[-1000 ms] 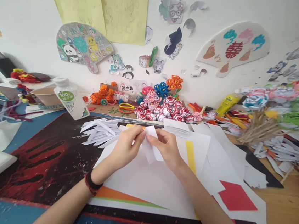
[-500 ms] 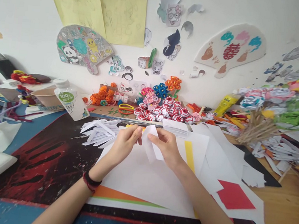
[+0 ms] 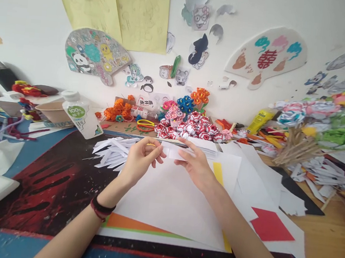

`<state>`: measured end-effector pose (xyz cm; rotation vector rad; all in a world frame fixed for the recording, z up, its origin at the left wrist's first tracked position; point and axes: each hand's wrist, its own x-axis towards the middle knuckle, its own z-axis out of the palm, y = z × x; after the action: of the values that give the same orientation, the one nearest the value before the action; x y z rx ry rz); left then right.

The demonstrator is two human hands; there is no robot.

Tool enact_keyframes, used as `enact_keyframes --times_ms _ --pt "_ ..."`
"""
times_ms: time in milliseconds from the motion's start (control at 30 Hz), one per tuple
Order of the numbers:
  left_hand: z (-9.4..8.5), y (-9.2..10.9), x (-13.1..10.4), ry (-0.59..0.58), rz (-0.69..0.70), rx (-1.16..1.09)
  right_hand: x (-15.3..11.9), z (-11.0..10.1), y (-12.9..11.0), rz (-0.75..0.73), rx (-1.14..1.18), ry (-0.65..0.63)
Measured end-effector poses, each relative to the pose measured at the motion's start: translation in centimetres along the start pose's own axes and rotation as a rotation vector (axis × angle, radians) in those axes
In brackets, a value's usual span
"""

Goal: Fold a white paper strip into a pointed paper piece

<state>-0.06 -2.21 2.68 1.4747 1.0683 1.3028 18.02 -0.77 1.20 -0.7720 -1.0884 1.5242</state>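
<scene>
1. Head view, the hands: the left hand [image 3: 140, 158] and the right hand [image 3: 195, 164] meet above a large white sheet [image 3: 168, 198] and share a small folded white paper piece [image 3: 173, 150]. The left fingers curl with thumb and forefinger pinched on the piece's left end; the right hand lies flatter, its fingertips [image 3: 186, 142] on the right end. The piece lies almost level, held just above the sheet.
2. Head view, close by: a heap of folded white paper pieces [image 3: 113, 151] lies just left of the left hand on the dark red mat [image 3: 52, 182]. A stack of white slips [image 3: 204, 144] sits just behind the right hand, and a yellow strip [image 3: 217, 170] shows beside the right wrist.
3. Head view, farther off: a cluster of red-and-white paper flowers [image 3: 191, 130] stands behind the hands, a plastic bottle [image 3: 81, 113] to the left, and a red paper square [image 3: 270, 226] lies to the right.
</scene>
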Motion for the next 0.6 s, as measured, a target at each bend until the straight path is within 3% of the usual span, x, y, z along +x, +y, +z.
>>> enact_keyframes --times_ms 133,333,600 --pt "0.6 0.4 -0.3 0.046 -0.042 -0.083 0.0 0.6 0.2 -0.058 0.107 0.006" --pt "2.2 -0.1 -1.0 0.031 -0.035 -0.173 -0.2 1.0 1.0 -0.087 -0.113 0.015" --pt "1.7 -0.6 -0.9 -0.006 0.006 0.291 0.2 -0.4 0.9 -0.104 -0.378 0.040"
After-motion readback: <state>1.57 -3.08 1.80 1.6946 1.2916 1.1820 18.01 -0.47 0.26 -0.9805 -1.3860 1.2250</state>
